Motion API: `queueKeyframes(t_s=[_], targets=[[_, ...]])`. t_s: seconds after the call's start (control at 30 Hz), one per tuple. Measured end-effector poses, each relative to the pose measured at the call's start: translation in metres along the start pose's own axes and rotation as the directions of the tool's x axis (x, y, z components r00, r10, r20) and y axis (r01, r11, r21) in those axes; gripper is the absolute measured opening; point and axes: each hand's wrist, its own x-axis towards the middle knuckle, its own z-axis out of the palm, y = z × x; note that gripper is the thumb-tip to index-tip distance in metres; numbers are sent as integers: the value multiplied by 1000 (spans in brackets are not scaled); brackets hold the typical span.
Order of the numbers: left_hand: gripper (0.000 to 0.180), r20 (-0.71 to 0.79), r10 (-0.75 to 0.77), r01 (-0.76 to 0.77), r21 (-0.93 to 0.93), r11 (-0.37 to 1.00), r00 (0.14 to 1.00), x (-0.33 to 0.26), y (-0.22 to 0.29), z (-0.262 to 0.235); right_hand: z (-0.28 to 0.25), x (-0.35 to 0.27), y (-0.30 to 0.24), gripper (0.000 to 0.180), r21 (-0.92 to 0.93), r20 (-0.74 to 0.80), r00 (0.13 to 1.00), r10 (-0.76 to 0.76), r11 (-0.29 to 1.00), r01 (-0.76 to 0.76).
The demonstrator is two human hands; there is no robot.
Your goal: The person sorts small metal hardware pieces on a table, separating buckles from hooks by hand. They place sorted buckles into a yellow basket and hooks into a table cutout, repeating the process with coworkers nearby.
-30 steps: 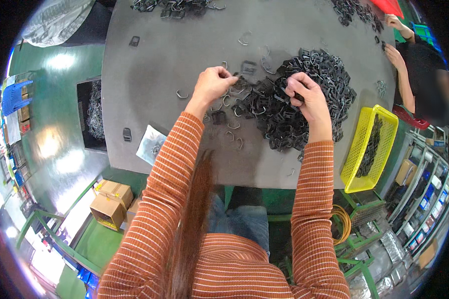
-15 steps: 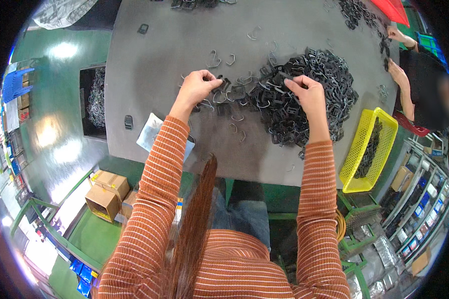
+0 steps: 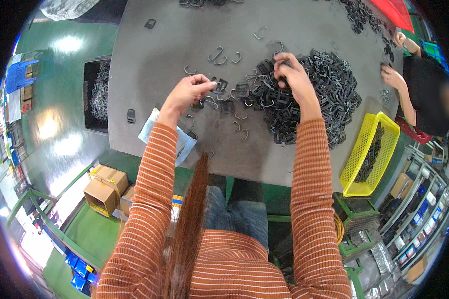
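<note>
- The person's left hand [image 3: 187,93] pinches a black buckle [image 3: 220,85] between thumb and fingertips, at about three o'clock from the palm; holding it by one edge, as here, should leave the rest of the frame accessible.
- The right hand [image 3: 295,74] is above the pile's upper left part, fingers curled; a dark piece seems to sit among them, but blur means one cannot tell whether it is gripped.
- The pile of black buckles and wire loops [image 3: 329,94] spreads from about two to seven o'clock of that hand; lifting single pieces from its edge would probably avoid dragging tangled neighbours.
- A loose buckle [image 3: 242,90] lies on the grey table [image 3: 169,55], at three o'clock beyond the pinched one, and looks easier to pick up cleanly.
- A bent wire [image 3: 217,54] lies at one o'clock from the left hand; a low, slow sweep could snag it.
</note>
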Motion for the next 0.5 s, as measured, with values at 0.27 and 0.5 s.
queueKeyframes(t_s=[0.27,0.5], targets=[[19,10,-32,33,-43,999,999,-6,-19,-6,41,37,0,58,-970,-134,988,-82,214,-114],[20,-90,-26,49,267,963,996,-10,-25,-18,2,-1,7,18,127,206,978,-17,992,-10]])
